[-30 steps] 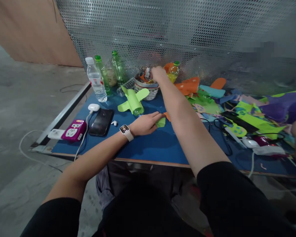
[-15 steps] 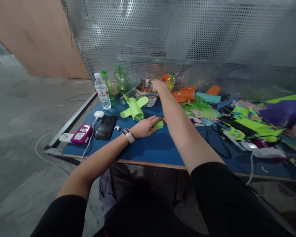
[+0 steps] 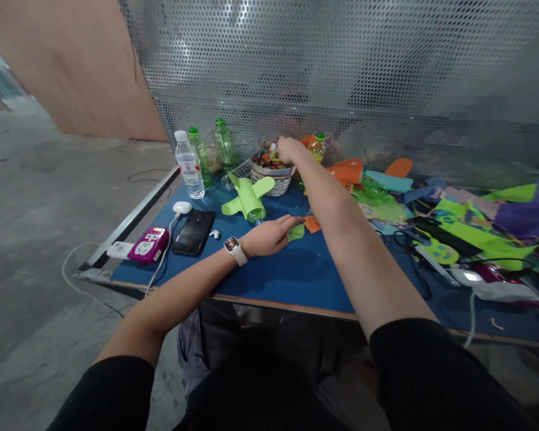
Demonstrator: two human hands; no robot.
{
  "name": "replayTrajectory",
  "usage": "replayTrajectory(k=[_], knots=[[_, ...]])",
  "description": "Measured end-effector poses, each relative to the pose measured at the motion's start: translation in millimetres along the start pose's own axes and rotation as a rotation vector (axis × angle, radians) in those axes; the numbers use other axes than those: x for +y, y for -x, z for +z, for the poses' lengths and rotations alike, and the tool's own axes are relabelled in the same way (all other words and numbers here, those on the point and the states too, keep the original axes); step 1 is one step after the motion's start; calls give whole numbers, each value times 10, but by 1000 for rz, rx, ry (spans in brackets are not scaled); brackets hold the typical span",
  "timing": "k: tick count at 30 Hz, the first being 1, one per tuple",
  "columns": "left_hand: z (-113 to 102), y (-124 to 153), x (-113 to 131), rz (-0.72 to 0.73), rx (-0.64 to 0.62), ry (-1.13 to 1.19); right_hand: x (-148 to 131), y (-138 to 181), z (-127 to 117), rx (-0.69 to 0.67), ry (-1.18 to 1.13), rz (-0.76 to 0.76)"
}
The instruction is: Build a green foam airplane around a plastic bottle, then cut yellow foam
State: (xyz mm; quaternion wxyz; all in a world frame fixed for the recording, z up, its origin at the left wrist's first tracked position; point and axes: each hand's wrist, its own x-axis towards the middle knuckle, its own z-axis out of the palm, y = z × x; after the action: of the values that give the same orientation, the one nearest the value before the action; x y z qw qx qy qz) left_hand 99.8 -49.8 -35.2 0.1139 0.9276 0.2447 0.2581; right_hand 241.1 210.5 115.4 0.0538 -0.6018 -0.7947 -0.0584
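Observation:
My left hand [image 3: 269, 236], a pale-banded watch on its wrist, rests low over the table with its index finger stretched out. It holds nothing that I can see. By its fingertips lie a small green paper piece [image 3: 296, 232] and an orange paper piece [image 3: 312, 224]. Behind it stands a light-green paper plane body [image 3: 247, 199] wrapped round a clear bottle. My right hand [image 3: 291, 149] reaches over the rim of a woven basket [image 3: 276, 182] full of small items. Its fingers are bent down and closed; what they grip is hidden, though something yellow shows close to them.
At the left are a water bottle [image 3: 189, 166], green bottles [image 3: 223, 143], a black phone [image 3: 193, 232], an earbud [image 3: 214, 234] and a purple power strip [image 3: 151, 245]. Coloured paper scraps [image 3: 465, 221] and cables cover the right side. A perforated metal panel [image 3: 305, 72] rises behind.
My left hand has lifted its index finger off the paper pieces, baring more of the orange one. The right hand stays at the basket; the view has shifted slightly.

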Motion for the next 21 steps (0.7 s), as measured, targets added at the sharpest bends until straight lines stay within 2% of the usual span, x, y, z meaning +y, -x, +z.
replayTrajectory(k=[4,8,10,13,15,17,18,21], knots=[[19,19,-59,1,20,5,-39,100,-371,151,-58,7],[2,29,-107,-1,32,17,70,144,-783,105,-212,0],[-7,19,-131,-34,79,30,164,258,-856,139,-471,37],[-11,-15,-180,-192,261,79,287,697,-720,233,-1060,157],[-22,-40,-223,-317,415,148,337,1153,-508,291,-1292,168],[-52,-61,-268,-402,541,231,366,1654,-263,282,-1486,157],[-73,-69,-286,-432,584,268,379,1891,-145,291,-1515,145],[-153,-84,-303,-499,638,317,446,2429,147,362,-1390,125]])
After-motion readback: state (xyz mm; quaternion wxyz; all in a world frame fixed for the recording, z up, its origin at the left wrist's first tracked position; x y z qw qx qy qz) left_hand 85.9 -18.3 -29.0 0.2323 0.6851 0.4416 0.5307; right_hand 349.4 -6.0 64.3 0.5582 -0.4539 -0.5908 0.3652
